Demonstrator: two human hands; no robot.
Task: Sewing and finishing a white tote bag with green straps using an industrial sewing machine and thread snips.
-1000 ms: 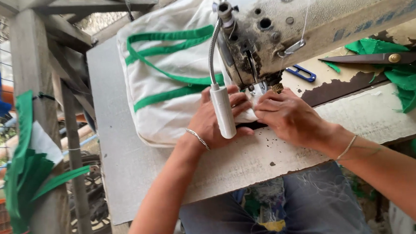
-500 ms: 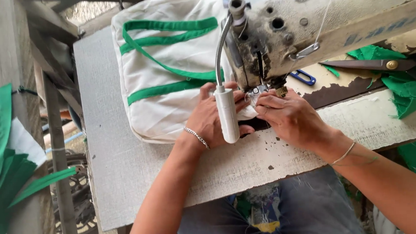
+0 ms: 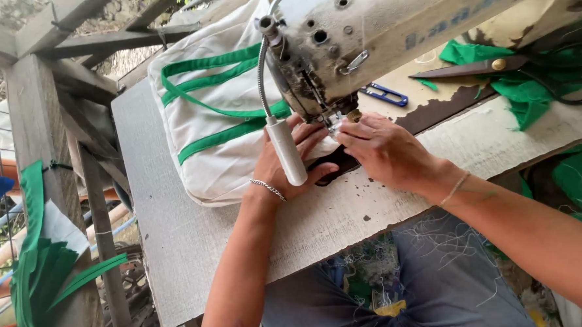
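— Are any packages, labels, signs or screens showing here?
— Only faded blue lettering point(image 3: 451, 20) is showing, running along the cream arm of the worn metal sewing machine point(image 3: 390, 28), upper right. Nothing else.

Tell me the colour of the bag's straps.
Green, on a white bag; straps show in the head view.

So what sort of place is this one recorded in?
Probably a small, rough sewing workshop, partly open-air. A worn industrial sewing machine sits on a patched wooden table, both hands work a white bag with green straps at the needle, and large scissors lie among green fabric scraps.
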